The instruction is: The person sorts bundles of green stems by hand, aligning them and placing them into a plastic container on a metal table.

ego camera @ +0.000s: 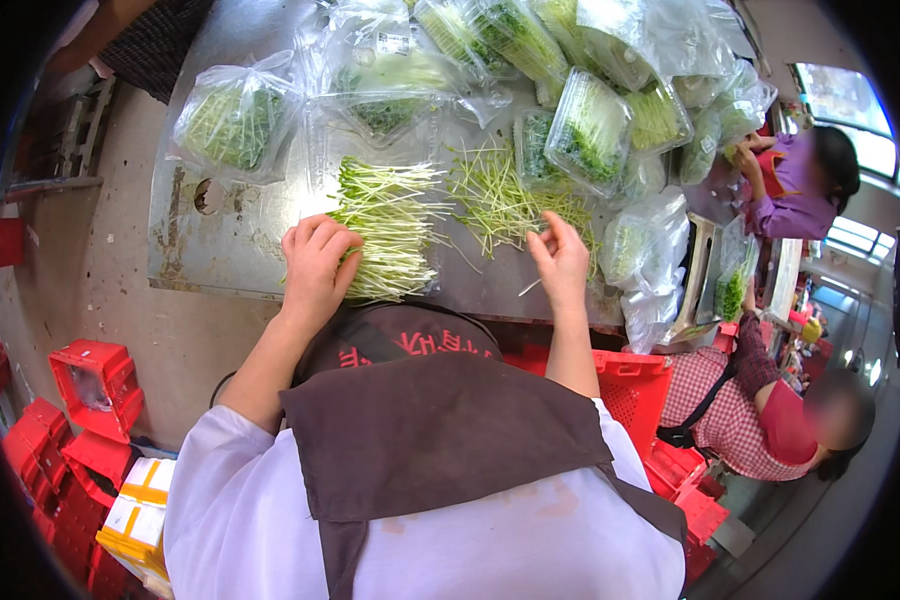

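My left hand (321,259) rests on the left, leafy side of a thick, aligned bundle of green sprouts (394,240) with pale stems. The bundle lies at the near edge of a metal table (225,255), and clear plastic shows beside it. To the right is a looser, tangled pile of sprouts (495,199). My right hand (559,251) hovers at that pile's near edge, thumb and fingertips close together; whether a stem is between them cannot be told. An open clear plastic clamshell (330,150) stands behind the bundle.
Filled clamshells (589,131) crowd the back right. A bag of greens (232,120) sits back left, another plastic bag (645,240) at right. Two co-workers (795,187) are at the right, and another person's arm (94,34) is at upper left. Red crates (97,382) stand on the floor.
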The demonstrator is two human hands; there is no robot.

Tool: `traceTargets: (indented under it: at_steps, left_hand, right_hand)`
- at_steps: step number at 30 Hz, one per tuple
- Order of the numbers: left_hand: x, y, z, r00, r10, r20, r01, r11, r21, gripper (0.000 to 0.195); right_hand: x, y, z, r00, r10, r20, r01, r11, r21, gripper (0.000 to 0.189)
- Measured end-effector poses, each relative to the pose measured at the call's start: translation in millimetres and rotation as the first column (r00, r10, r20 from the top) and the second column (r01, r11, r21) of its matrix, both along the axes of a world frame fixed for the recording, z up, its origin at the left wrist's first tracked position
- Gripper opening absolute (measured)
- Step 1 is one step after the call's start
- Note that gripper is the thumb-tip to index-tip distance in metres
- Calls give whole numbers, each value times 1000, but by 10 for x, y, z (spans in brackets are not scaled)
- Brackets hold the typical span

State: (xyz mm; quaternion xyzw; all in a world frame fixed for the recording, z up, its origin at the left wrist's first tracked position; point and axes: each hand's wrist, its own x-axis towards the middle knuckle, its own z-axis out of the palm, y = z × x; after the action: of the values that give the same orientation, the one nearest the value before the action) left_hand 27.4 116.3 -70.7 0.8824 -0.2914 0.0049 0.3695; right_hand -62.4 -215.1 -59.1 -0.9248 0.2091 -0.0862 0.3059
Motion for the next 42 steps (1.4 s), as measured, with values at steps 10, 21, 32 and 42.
traceTargets:
  at_steps: [10,21,32,42]
  left_hand:
    - [258,-88,-51,993,63,100,-59,997,-39,18]
    - [260,-61,-104,992,88,88,-88,996,-7,21]
    - [341,-183,-81,995,36,94,-36,999,-3,22]
    - [395,-209,-118,996,6,84,-8,1000,27,14]
  right_hand:
    - [498,1024,43,948,279,153,-306,932,195,16]
    - [541,955,61,909,399,118,-412,904,114,6]
    - [-473,-335,-90,995,-59,77,41,975,217,10]
    - [-159,207,-57,981,-138,135,108,972,208,24]
